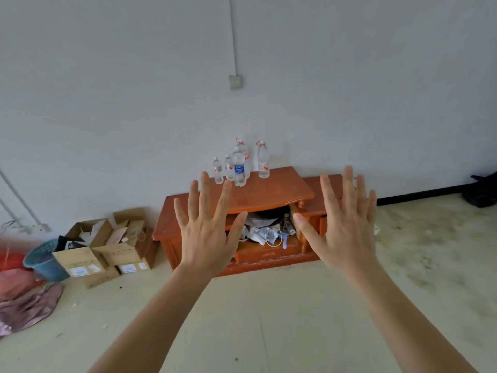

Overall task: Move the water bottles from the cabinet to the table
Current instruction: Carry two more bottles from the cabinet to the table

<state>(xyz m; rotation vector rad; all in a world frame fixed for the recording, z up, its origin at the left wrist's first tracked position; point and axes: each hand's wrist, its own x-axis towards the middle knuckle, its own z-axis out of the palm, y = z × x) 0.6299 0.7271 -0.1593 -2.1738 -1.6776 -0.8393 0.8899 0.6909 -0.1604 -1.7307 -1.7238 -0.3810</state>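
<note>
My left hand is up in front of me, all fingers straight and spread, holding nothing. Past it the water bottles stand upright in a close group on top of the cabinet, at its back edge near the wall. None is taken yet, and the table is not in my view. From the left there are two small ones, then the blue-label bottle with a large one partly hidden behind it, then one more large bottle a little apart. All look filled, so I judge the large ones rather heavy and the small ones light. The plastic is thin and smooth; it may give under a hard squeeze, so I would take each around the middle of the body, at the label. The two large ones carry a red loop at the neck, which may serve as a handle. My right hand is likewise spread wide and free.

For containers: at the left a blue basket, its content I cannot make out, then open cardboard boxes with papers inside. The middle compartment of the cabinet is open and crowded with papers, a white cable and small things; whether a bottle lies among them I cannot tell
</note>
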